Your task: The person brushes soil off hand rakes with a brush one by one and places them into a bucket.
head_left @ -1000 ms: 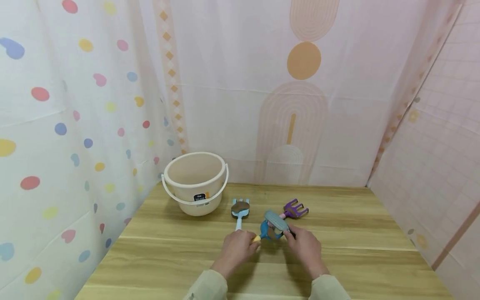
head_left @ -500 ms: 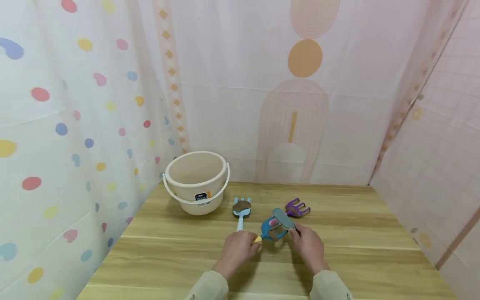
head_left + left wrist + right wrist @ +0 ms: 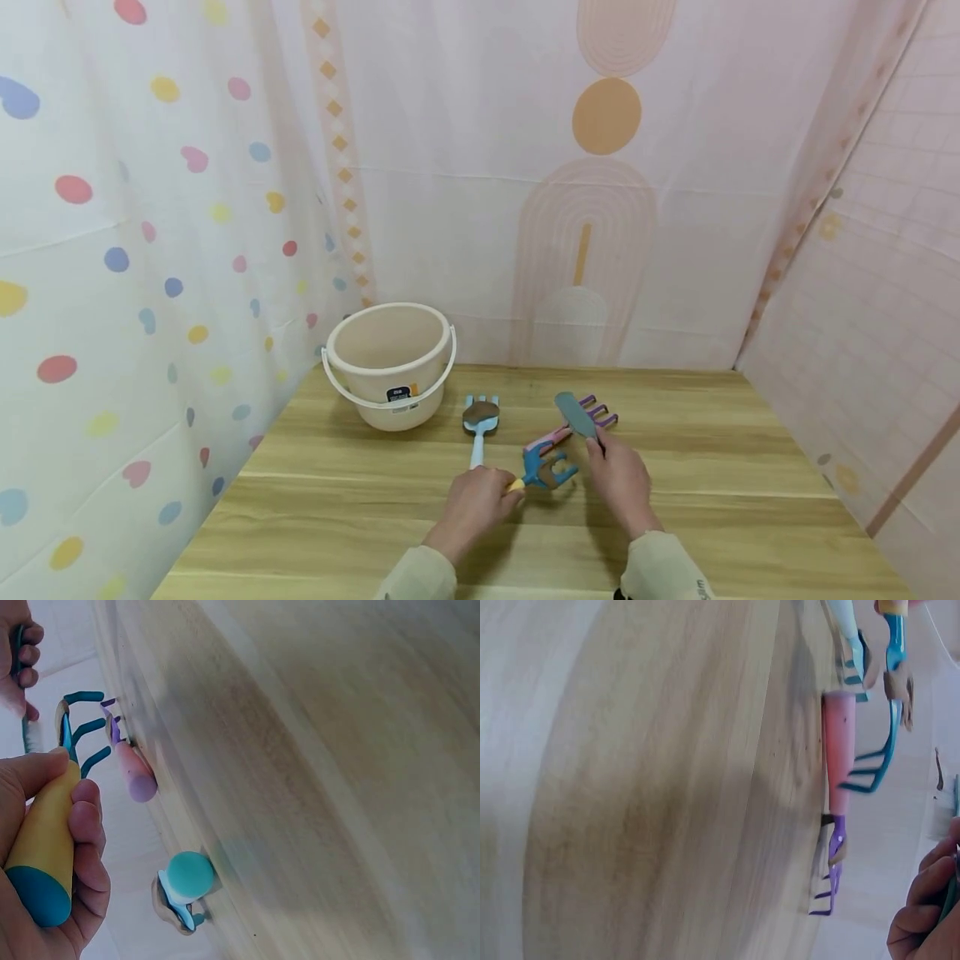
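Note:
My left hand (image 3: 480,502) grips the yellow handle (image 3: 49,832) of a small blue hand rake (image 3: 536,467), held above the table with its tines to the right. Brown, mud-like matter (image 3: 898,688) sticks to the rake's head. In my right hand (image 3: 621,485) is a grey-green brush (image 3: 576,414), apart from the rake; pale bristles (image 3: 33,736) show in the left wrist view. Behind the two hands, a purple rake (image 3: 835,847) with a pink handle (image 3: 840,750) lies on the table, partly covered by the brush in the head view.
A light-blue rake (image 3: 478,442) with a brown patch lies just beyond my left hand. At the back left of the wooden table (image 3: 360,517) stands a cream bucket (image 3: 401,379), its handle hanging in front. Patterned curtains (image 3: 465,208) enclose the table.
The brush has moved from over the blue rake's head up and to the right, off it. More of the blue rake and the pink handle now shows. My left hand has barely moved.

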A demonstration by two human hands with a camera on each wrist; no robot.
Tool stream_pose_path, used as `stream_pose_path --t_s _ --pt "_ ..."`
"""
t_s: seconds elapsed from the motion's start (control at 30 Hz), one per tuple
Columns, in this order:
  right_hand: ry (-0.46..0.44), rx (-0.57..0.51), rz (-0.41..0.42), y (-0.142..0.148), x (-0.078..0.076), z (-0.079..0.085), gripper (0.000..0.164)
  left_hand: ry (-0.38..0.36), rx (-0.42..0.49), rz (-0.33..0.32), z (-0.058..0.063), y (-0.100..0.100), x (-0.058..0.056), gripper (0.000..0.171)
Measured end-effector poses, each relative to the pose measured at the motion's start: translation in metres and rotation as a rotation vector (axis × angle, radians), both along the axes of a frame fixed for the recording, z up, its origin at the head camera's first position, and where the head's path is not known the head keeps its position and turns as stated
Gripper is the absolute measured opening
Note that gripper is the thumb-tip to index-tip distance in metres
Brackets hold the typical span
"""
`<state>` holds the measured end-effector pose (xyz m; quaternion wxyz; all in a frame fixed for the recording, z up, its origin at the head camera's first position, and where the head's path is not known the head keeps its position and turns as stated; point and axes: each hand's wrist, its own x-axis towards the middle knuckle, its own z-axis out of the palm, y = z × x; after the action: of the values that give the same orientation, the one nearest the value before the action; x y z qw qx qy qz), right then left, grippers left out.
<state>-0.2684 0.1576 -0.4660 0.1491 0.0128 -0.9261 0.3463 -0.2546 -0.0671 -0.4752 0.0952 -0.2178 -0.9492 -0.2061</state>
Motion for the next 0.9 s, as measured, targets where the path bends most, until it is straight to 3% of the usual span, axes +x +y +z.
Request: stream_pose_path --t_s 0.2,0.4,0.63,0.77,0.9 --pt "-0.032 0.044 0.063 -0.009 0.004 -0.006 0.042 -0.005 0.024 0.016 0.002 0.001 0.001 0.018" --pt "-0.02 0.075 0.024 -0.008 0.005 -0.013 0.04 -0.01 0.051 0.073 0.006 -0.004 -0.001 0.018" --pt "-0.058 0.07 -0.014 -0.003 0.007 -0.009 0.039 0.003 0.049 0.08 0.008 -0.006 -0.001 0.021" --pt "-0.043 0.068 -0.024 -0.001 0.009 -0.008 0.039 -0.003 0.044 0.073 0.008 -0.005 0.0 0.024" --pt "0.031 0.041 -0.001 -0.007 0.01 -0.007 0.04 -0.016 0.033 0.065 0.006 -0.004 0.001 0.024"
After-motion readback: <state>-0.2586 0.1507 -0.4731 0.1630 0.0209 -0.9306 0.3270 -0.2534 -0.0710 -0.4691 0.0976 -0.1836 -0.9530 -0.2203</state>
